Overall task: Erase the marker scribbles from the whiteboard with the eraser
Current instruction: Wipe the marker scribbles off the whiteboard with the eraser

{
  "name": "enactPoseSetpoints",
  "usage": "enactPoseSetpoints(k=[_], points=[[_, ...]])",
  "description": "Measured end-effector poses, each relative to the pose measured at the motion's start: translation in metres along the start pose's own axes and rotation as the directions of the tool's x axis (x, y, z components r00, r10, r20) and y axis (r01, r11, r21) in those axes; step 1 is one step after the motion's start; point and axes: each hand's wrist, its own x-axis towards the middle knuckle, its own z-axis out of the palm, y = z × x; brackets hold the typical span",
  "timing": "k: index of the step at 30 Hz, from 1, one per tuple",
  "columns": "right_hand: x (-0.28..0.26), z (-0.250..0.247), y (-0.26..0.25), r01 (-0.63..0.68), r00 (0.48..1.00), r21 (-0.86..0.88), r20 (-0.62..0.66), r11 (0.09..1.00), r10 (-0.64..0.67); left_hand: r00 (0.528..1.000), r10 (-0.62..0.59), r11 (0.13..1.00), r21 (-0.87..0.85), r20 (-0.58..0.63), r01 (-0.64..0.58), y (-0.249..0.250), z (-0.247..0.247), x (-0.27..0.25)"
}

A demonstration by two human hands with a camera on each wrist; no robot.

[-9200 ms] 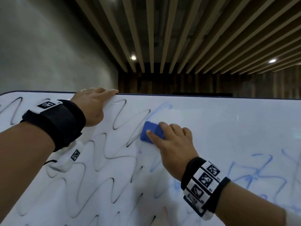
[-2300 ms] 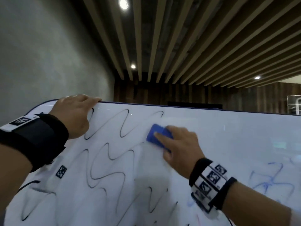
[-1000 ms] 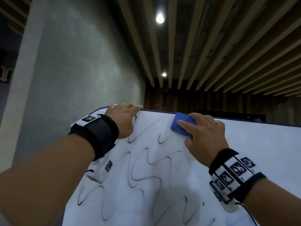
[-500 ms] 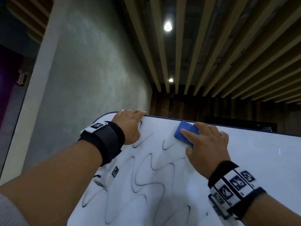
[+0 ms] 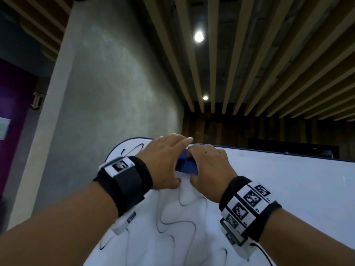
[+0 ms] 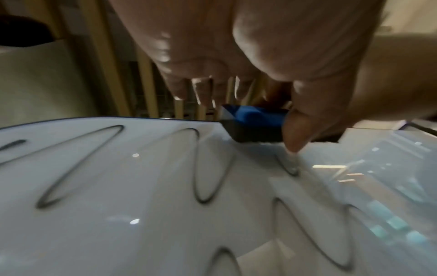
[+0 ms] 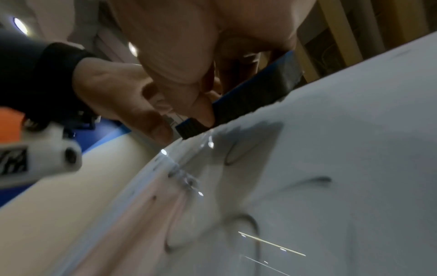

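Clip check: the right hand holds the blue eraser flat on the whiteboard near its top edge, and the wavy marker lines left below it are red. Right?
Not quite: the wavy marker lines are black, not red, as the left wrist view shows clearly. The rest stands: the right hand holds the blue block eraser with its dark felt face flat on the glossy white whiteboard near its top edge.

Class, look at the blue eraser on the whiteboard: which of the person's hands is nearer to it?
Right. The right hand grips the eraser against the whiteboard; the left hand sits close beside its left end, contact unclear.
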Motion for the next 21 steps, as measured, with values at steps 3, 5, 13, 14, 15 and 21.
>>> enactPoseSetpoints(k=[3,5,13,14,15,21], points=[[0.004,-0.006,-0.004,0.052,0.999,0.115,0.007,0.992,-0.053,0.988,0.044,0.986,-0.154,-0.148,-0.067,0.01,0.012,-0.003],[0.002,-0.013,0.001,0.11,0.991,0.151,0.057,0.982,-0.119,0.989,0.012,0.978,-0.205,-0.144,-0.042,0.01,0.012,-0.006],[0.021,-0.044,0.087,-0.313,0.947,-0.276,-0.016,0.909,0.322,0.925,-0.268,0.953,-0.215,-0.27,0.213,-0.081,0.016,-0.084],[0.022,-0.042,0.094,-0.36,0.914,-0.347,0.057,0.866,0.403,0.898,-0.324,0.941,-0.197,-0.298,0.275,-0.094,0.017,-0.094],[0.021,-0.035,0.098,-0.368,0.884,-0.39,0.134,0.844,0.447,0.877,-0.369,0.927,-0.187,-0.306,0.325,-0.106,0.018,-0.104],[0.014,-0.008,0.105,-0.336,0.905,-0.468,0.08,0.817,0.418,0.846,-0.447,0.894,-0.155,-0.29,0.419,-0.137,0.062,-0.134]])
